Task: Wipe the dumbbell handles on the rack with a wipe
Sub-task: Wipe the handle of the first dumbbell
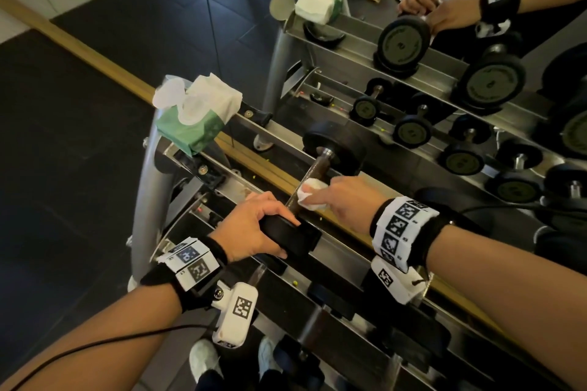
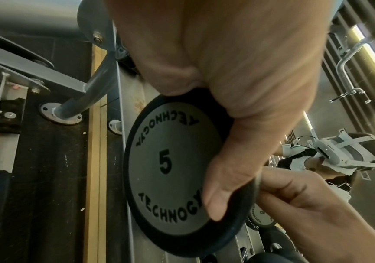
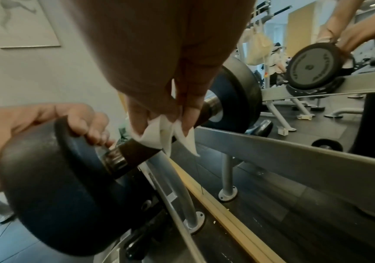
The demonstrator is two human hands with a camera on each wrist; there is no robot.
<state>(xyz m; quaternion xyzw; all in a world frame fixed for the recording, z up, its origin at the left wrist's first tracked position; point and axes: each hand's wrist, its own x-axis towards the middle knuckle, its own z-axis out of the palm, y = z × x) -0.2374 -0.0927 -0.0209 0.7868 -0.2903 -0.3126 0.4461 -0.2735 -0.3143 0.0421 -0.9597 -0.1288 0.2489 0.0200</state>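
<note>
My left hand [image 1: 254, 227] curls over the near head [image 2: 170, 170] of the dumbbell, thumb across its "5" face, tipping it on the rack [image 1: 346, 251]. Just beyond, my right hand [image 1: 346, 197] pinches the wipe [image 1: 309, 194] around the handle [image 3: 136, 151]. Farther left, a wipe pack [image 1: 193, 114] sits on the rack's end; the mirror [image 1: 444, 73] stands behind

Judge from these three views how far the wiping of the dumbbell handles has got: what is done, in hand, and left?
Done: a wipe is out of the green pack. In hand: the left hand grips one end of the 5 dumbbell; the right hand wraps the wipe round its handle. Left: the other dumbbells on the rack; none shows as wiped.
</note>
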